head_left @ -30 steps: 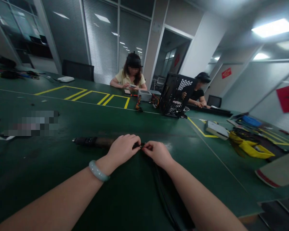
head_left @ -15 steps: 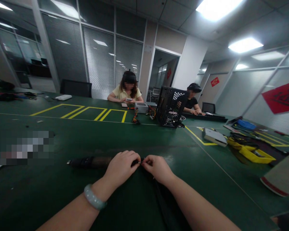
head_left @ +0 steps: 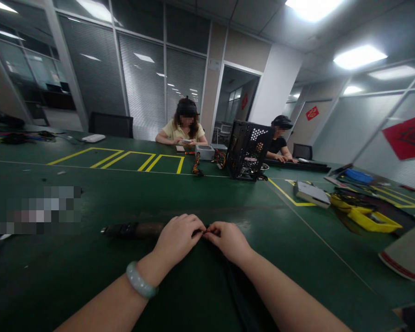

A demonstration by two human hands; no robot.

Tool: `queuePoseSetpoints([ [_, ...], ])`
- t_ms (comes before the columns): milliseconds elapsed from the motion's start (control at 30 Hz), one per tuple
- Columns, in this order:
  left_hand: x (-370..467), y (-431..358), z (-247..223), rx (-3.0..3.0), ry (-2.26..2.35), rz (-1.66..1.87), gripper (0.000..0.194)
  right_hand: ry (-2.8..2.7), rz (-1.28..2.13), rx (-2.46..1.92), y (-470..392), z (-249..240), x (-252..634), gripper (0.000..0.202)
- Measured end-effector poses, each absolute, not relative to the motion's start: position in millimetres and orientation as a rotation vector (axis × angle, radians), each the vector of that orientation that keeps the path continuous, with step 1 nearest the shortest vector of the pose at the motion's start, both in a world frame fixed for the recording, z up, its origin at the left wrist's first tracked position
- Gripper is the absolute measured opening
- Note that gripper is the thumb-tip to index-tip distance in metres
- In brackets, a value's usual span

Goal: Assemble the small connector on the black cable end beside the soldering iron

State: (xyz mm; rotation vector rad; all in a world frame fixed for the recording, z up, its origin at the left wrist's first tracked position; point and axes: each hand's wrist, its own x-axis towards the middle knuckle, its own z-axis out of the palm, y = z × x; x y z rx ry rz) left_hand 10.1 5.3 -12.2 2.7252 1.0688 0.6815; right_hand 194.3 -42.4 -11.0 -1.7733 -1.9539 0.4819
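A long, dark, rod-shaped thing (head_left: 134,230) lies on the green table, with a small metal tip at its left end and a brownish middle. My left hand (head_left: 181,235) rests over its right part and hides it. The thumb and fingers of that hand are pinched together. Fingertip to fingertip with it, my right hand (head_left: 228,240) is pinched too. Between them shows a tiny shiny bit, too small to name. A dark strip (head_left: 240,295) runs from beneath my right hand toward the table's near side, dim and hard to make out.
A black computer case (head_left: 247,150) and a grey power supply (head_left: 204,152) with cables stand farther back. Two people sit across the table. At right are a silver box (head_left: 311,193), a yellow tray (head_left: 373,221) and a pale container (head_left: 410,253). A blurred-out item lies left.
The view has shifted slightly. Both hands stay pinched together at the same spot, the small shiny bit now less visible between the fingertips.
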Motion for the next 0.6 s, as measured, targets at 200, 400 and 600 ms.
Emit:
queuePoseSetpoints([
  [200, 11.2, 3.5, -11.8, 2.707, 1.117, 0.687, 0.009, -1.938, 0.412, -1.794, -41.2, -10.7, 188.7, 0.017],
  [400, 9.6, 3.8, -9.0, 2.691, 1.128, 0.659, 0.013, -1.969, 0.244, -1.743, -38.6, -5.6, 182.8, 0.014],
  [600, 8.2, 2.1, -10.2, 2.706, 1.126, 0.694, 0.023, -2.055, 0.392, -1.811, -31.5, 0.3, 180.1, 0.009],
])
